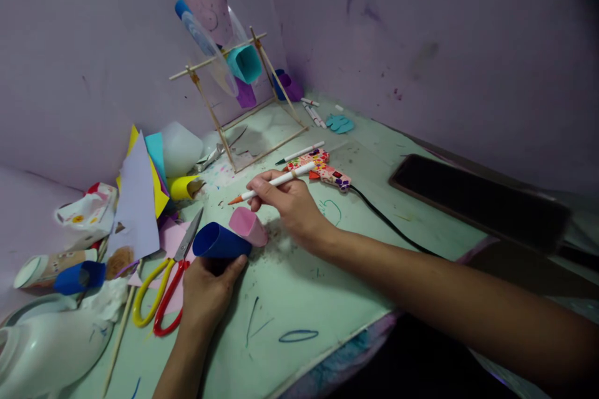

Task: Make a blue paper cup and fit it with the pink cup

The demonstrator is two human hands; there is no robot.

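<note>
My left hand (pixel 210 283) is closed around the lower side of a dark blue paper cup (pixel 219 242), whose opening faces up and toward the far side. Touching that cup on its right is a smaller pink paper cup (pixel 249 227). My right hand (pixel 292 202) grips a white marker (pixel 285 178) with an orange-brown tip, uncapped and pointing left above the pink cup. Scissors (pixel 180 255) with one yellow and one red handle lie left of my left hand. Beyond my right hand rests a flower-patterned glue gun (pixel 330 173) with a black cord.
A stick frame (pixel 224 57) carrying a clear disc and paper cups stands at the back. Coloured paper sheets (pixel 140 193), a white jug-like container (pixel 60 349) and scraps crowd the left. A dark phone (pixel 477 202) sits at right; several markers (pixel 312 113) lie behind.
</note>
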